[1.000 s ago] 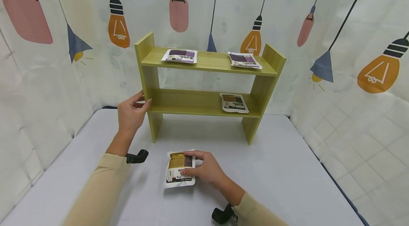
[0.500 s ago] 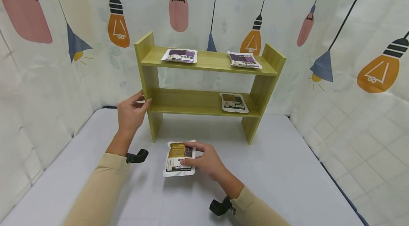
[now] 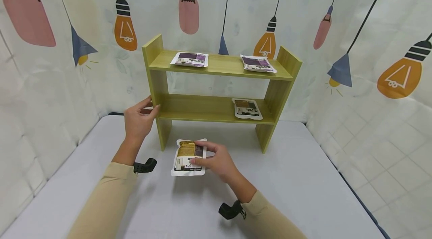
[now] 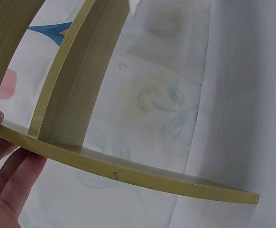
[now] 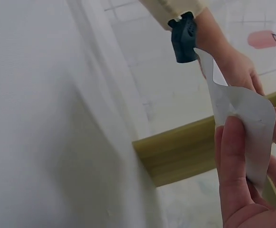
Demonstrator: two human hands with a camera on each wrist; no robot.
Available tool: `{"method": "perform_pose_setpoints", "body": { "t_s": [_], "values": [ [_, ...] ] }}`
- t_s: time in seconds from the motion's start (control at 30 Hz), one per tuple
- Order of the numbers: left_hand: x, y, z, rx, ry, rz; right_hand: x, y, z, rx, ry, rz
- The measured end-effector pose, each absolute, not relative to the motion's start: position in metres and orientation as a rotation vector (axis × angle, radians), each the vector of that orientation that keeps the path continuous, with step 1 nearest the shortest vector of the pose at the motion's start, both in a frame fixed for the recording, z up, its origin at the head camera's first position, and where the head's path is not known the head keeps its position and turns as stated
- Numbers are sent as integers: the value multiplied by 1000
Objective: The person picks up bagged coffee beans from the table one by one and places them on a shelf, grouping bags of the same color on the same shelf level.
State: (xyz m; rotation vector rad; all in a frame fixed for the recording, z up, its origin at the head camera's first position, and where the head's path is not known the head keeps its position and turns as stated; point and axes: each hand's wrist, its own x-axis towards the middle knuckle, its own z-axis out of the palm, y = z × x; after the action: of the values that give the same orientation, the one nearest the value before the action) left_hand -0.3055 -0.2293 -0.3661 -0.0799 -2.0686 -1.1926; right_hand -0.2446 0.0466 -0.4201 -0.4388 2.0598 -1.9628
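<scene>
Pinched by its right edge, a white pouch (image 3: 189, 156) with a yellow and purple label hangs above the table in my right hand (image 3: 217, 162). In the right wrist view, the plain white back of the pouch (image 5: 247, 114) shows, with fingers (image 5: 233, 161) pressed on it. My left hand (image 3: 139, 119) grips the left side panel of a yellow-green wooden shelf (image 3: 199, 107), thumb at the front edge. The left wrist view shows that hand (image 4: 14, 185) with fingers and thumb on either side of the panel (image 4: 128, 175).
Two purple-labelled pouches lie on the top board, one pouch (image 3: 190, 59) at left and one pouch (image 3: 258, 64) at right. A brown-labelled pouch (image 3: 247, 109) lies at the right of the lower board. The white table (image 3: 287, 194) is bordered by patterned cloth walls (image 3: 354, 119).
My right hand has lifted the pouch off the table and moved it forward, toward the shelf. The left hand and the shelf stay where they were.
</scene>
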Motion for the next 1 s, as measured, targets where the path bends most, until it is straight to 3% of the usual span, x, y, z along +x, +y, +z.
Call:
{"method": "perform_pose_setpoints", "body": {
  "t_s": [1.0],
  "values": [
    [-305,-229,-365,-78,-2069,-1194,-270,40,-379,-451,2080,-2022]
  ]
}}
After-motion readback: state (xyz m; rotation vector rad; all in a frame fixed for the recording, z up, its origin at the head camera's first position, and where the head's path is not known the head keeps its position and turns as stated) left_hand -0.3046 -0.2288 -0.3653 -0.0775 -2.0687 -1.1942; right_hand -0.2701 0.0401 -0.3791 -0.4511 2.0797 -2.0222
